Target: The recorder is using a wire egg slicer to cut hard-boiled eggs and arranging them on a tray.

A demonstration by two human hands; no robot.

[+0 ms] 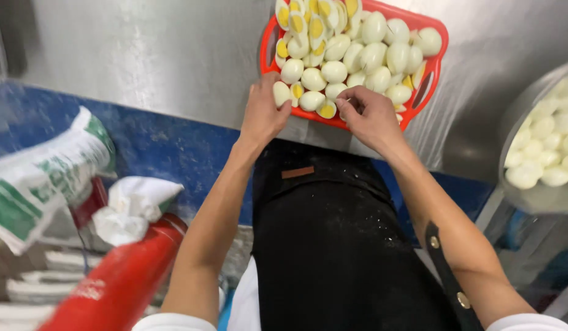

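Note:
A red plastic tray [422, 92] sits on a steel counter [173, 55], piled with several boiled egg halves [357, 55], some showing yellow yolk. My left hand [262, 113] is at the tray's near left corner, fingers closed around one egg half [281, 93]. My right hand [369, 116] rests at the tray's near edge with its fingers curled; whether it holds anything I cannot tell, as the fingers hide it.
A large steel bowl [529, 196] of whole peeled eggs stands at the right. Below left are a red cylinder [121, 282], a white cloth [133, 205] and a green-and-white sack [38, 178]. My black apron [333, 245] fills the lower middle.

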